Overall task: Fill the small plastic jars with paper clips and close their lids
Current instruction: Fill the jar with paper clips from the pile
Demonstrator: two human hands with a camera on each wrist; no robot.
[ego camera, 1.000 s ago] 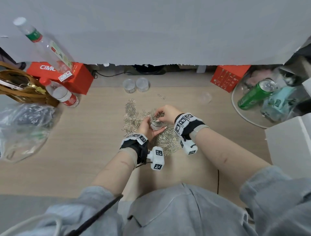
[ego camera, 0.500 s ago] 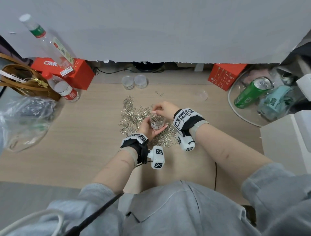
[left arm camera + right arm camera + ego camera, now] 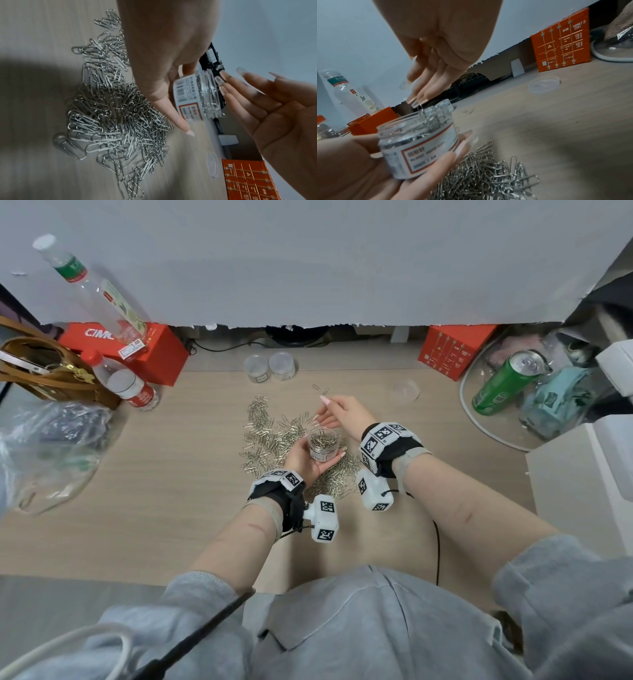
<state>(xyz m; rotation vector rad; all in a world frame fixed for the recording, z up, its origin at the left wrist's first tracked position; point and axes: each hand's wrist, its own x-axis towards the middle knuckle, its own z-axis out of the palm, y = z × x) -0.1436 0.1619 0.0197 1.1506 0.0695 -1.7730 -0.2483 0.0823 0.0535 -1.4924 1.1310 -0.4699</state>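
Note:
My left hand (image 3: 305, 458) holds a small clear plastic jar (image 3: 323, 445) with a white label, lifted above a pile of silver paper clips (image 3: 274, 436). The jar (image 3: 419, 140) has no lid on and is nearly full of clips. My right hand (image 3: 337, 414) hovers just beyond the jar's mouth, fingers straight and spread, holding nothing; in the right wrist view its fingertips (image 3: 418, 100) are just over the clips in the jar. In the left wrist view the jar (image 3: 195, 97) sits between my left fingers and the open right palm (image 3: 278, 111). A clear lid (image 3: 406, 391) lies on the desk to the right.
Two more small jars (image 3: 269, 367) stand at the desk's back edge, with two stray clips (image 3: 320, 388) nearby. Red boxes (image 3: 454, 350) sit back left and right, water bottles (image 3: 132, 392) and a plastic bag (image 3: 51, 446) at left, a green can (image 3: 503, 383) at right.
My left hand has raised the jar off the pile. My right hand, earlier bunched over the jar's mouth, has opened and drawn back beyond it.

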